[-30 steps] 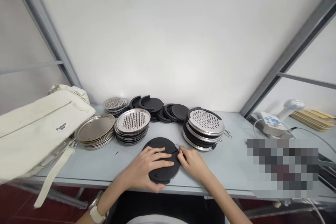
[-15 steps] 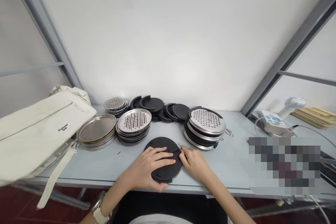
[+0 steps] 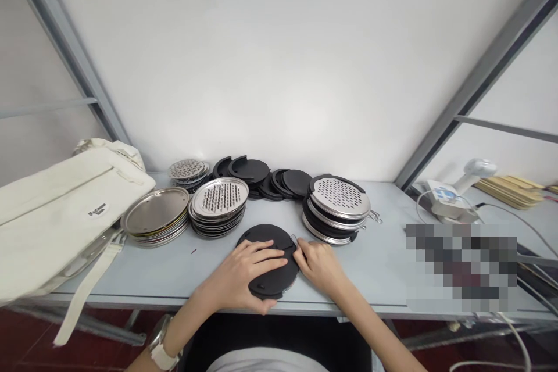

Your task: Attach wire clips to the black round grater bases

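A round black plastic disc (image 3: 272, 285) lies near the front edge of the table, with a glint of metal at its lower right rim. My left hand (image 3: 248, 273) rests across it, fingers stretched flat on top and thumb by the near edge. At the disc's upper right edge a thin wire clasp (image 3: 293, 239) sticks out. My right hand (image 3: 318, 264) is closed there, thumb and forefinger pinching at the clasp; the fingertips partly hide it. Just behind stands a stack of metal grater discs in black holders (image 3: 340, 196), with wire clasps on its right side.
To the left are stacks of grater plates (image 3: 220, 197) and plain metal plates (image 3: 157, 212), beside a cream bag (image 3: 65, 209). Black discs (image 3: 255, 170) and small graters (image 3: 187, 168) lie along the wall. A white device (image 3: 453, 200) and wooden boards (image 3: 505, 190) are at right.
The view has shifted slightly. Both hands stay on the black disc, and the right fingers have moved only a little at the wire clasp.
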A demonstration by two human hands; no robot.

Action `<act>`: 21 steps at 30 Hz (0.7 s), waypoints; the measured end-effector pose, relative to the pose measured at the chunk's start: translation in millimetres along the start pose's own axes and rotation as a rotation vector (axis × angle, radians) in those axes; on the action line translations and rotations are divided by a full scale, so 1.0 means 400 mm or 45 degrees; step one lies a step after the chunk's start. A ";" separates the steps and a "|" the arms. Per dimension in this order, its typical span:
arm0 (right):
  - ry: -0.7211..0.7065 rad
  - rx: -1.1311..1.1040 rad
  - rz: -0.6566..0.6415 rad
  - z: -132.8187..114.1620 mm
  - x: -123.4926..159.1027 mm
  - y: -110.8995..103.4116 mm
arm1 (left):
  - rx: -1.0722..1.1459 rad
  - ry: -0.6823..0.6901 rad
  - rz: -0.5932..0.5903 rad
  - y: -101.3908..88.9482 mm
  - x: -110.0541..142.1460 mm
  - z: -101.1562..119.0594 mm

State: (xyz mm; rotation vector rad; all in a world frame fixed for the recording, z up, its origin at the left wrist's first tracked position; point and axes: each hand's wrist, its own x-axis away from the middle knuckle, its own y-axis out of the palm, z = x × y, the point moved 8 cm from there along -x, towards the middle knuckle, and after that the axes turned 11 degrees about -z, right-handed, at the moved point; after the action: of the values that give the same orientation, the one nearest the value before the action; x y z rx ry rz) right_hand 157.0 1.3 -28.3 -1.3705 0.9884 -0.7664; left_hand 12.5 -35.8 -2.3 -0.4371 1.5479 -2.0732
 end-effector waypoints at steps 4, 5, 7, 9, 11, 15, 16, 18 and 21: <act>0.010 -0.011 0.025 0.000 -0.001 -0.004 | -0.033 0.020 0.025 -0.004 0.001 0.007; 0.003 -0.009 0.025 -0.002 -0.001 -0.005 | -0.040 0.024 0.029 -0.005 0.001 0.008; -0.009 -0.003 0.029 -0.003 -0.001 -0.006 | -0.050 0.030 0.038 -0.006 0.001 0.010; -0.008 0.002 0.036 -0.002 0.000 -0.007 | -0.052 0.037 0.051 -0.008 0.001 0.011; 0.002 0.011 0.042 -0.001 0.000 -0.009 | -0.048 0.047 0.059 -0.009 0.000 0.012; 0.019 0.040 0.052 -0.001 0.003 -0.012 | -0.030 0.056 0.057 -0.007 -0.002 0.009; 0.021 0.044 0.057 -0.002 0.004 -0.013 | -0.023 0.049 0.063 -0.008 -0.002 0.007; 0.019 0.039 0.067 -0.005 0.006 -0.014 | -0.012 0.026 0.081 -0.009 -0.003 0.000; 0.012 -0.008 0.074 -0.008 0.008 -0.013 | -0.001 0.004 0.090 -0.009 -0.004 -0.008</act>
State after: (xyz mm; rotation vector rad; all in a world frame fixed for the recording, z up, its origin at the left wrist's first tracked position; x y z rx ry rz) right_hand 155.9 -3.3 -23.4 -1.3391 1.0345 -0.7267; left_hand 11.2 -31.7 0.3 -0.3739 1.5437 -2.0206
